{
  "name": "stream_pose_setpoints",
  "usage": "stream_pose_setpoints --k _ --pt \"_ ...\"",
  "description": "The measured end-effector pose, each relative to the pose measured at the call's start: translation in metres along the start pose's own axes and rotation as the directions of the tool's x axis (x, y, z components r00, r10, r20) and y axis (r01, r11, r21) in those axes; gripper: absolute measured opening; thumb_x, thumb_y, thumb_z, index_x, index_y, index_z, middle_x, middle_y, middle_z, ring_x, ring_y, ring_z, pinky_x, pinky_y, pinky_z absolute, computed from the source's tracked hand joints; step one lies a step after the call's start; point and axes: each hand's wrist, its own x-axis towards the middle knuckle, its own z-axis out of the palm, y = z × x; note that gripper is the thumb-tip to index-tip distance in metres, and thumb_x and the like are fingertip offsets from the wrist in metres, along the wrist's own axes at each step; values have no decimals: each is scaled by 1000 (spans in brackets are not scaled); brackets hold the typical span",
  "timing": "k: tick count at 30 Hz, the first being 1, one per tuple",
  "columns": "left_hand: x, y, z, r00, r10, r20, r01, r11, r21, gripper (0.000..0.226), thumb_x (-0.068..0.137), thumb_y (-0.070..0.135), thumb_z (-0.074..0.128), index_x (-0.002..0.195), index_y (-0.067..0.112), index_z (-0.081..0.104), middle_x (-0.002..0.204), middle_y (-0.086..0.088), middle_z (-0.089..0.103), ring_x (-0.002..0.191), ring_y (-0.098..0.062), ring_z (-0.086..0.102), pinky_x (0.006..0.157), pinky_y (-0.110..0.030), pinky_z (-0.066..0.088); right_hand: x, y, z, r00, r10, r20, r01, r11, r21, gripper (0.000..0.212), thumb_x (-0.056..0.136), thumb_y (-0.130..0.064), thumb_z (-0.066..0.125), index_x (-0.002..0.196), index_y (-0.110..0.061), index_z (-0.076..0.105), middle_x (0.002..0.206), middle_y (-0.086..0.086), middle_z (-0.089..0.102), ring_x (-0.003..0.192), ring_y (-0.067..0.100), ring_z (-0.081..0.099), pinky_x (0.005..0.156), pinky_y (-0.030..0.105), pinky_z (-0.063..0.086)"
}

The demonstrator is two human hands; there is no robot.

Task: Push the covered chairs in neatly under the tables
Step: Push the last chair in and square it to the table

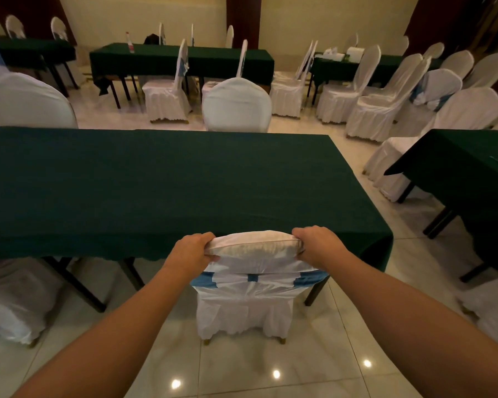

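A chair in a white cover with a blue sash [249, 285] stands right in front of me, its back against the near edge of a long table with a dark green cloth [156, 182]. Its seat is hidden under the cloth. My left hand [193, 249] grips the top left corner of the chair back. At the top right corner, my right hand [318, 242] grips it too. Both arms are stretched forward.
Another covered chair [15, 300] sits at the lower left, half under the same table. A white chair back [236, 106] shows beyond the table's far edge. More covered chairs [385, 110] crowd the right side by a second green table [469, 168]. Further tables line the back wall.
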Motion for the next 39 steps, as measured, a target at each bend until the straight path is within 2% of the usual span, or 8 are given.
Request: stream_pose_setpoints --k 7,10,12,17,21,26,34,39 --pt "7 6 3 999 -42 34 41 999 3 27 85 42 75 102 31 57 94 6 63 78 -9 54 72 -26 41 1 19 -3 999 -31 41 27 995 93 29 83 -31 76 93 -37 50 88 -11 59 78 9 54 70 31 46" --pt "9 -3 -3 988 -100 117 97 995 33 45 72 51 82 101 38 51 93 10 60 80 -10 55 70 -27 44 -5 28 1 1000 16 27 -19 991 133 45 74 -39 83 103 -39 49 93 -13 57 82 9 55 72 32 51" --pt "10 -12 -4 984 -107 145 93 990 103 54 66 46 87 106 39 51 96 11 59 83 -12 56 72 -29 45 -9 34 4 996 79 38 -82 992 97 51 71 -37 84 106 -41 47 94 -11 54 81 11 54 72 32 53" --pt "11 -24 1 989 -67 134 47 988 149 35 82 30 79 106 34 53 99 7 61 81 -11 55 74 -27 44 -10 40 4 985 162 56 -165 985 50 28 83 -14 72 91 -36 56 84 -5 60 71 11 52 66 29 44" --pt "6 -26 -1 995 -18 95 6 992 128 33 84 27 77 106 31 54 98 6 60 84 -14 57 77 -28 46 -8 36 -2 979 181 89 -186 981 50 32 83 -11 73 78 -36 54 80 -5 59 73 12 54 66 29 44" --pt "-3 -28 -2 996 3 84 -15 991 131 30 86 28 75 107 29 54 99 4 61 84 -15 56 79 -29 46 -9 28 -2 979 179 94 -185 981 56 28 85 -12 73 87 -36 58 81 -7 59 76 12 55 71 30 45" --pt "-13 -60 -23 996 -31 81 20 992 126 32 86 26 77 111 28 57 102 4 63 89 -16 58 85 -32 51 1 -9 -11 988 118 99 -125 990 66 20 87 -12 68 86 -31 63 85 -2 63 77 16 57 67 30 45" --pt "-7 -68 -31 996 -29 83 18 991 133 30 86 25 76 110 26 58 103 2 64 89 -17 59 86 -34 52 4 -20 -14 985 138 104 -148 985 93 18 87 -11 67 89 -28 65 85 -1 62 77 16 57 66 30 45"
